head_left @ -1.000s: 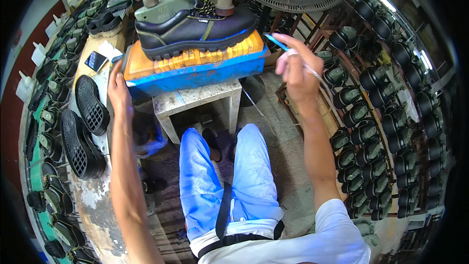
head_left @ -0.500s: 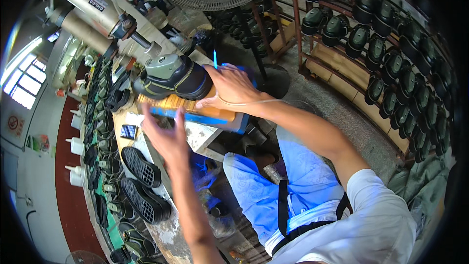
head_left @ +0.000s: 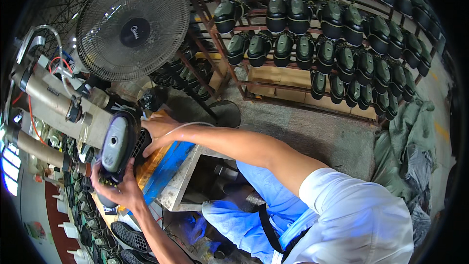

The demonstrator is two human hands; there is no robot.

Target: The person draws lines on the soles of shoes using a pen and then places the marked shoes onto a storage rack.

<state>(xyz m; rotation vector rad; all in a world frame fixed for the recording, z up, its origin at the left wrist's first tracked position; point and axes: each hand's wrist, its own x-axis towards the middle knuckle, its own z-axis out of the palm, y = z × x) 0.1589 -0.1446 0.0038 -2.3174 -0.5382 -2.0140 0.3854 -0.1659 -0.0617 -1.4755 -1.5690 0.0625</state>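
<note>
A dark shoe on a grey-green last (head_left: 116,144), with a round hole in its top, is tilted on its side between my hands. Its black gridded sole (head_left: 141,143) faces right. The fingers of my left hand (head_left: 122,188) curl round the near end of the shoe. My right hand (head_left: 159,128) closes on the far sole side, its thumb against the sole's edge; some of its fingers are hidden. Just right of and below the shoe is an orange-brown slatted block (head_left: 150,165) on a blue base (head_left: 168,166).
Two metal cylinders (head_left: 46,90) of a machine point toward the shoe from the left. A large fan (head_left: 134,29) stands beyond. Racks of shoes (head_left: 298,51) line the far right. Loose black soles (head_left: 129,237) lie near the bench's left side, beside a long row of shoes (head_left: 95,215).
The view has swung to the right. My left hand, formerly apart from the shoe, has taken hold of it. The shoe has been tipped off the block, turning its sole toward the right.
</note>
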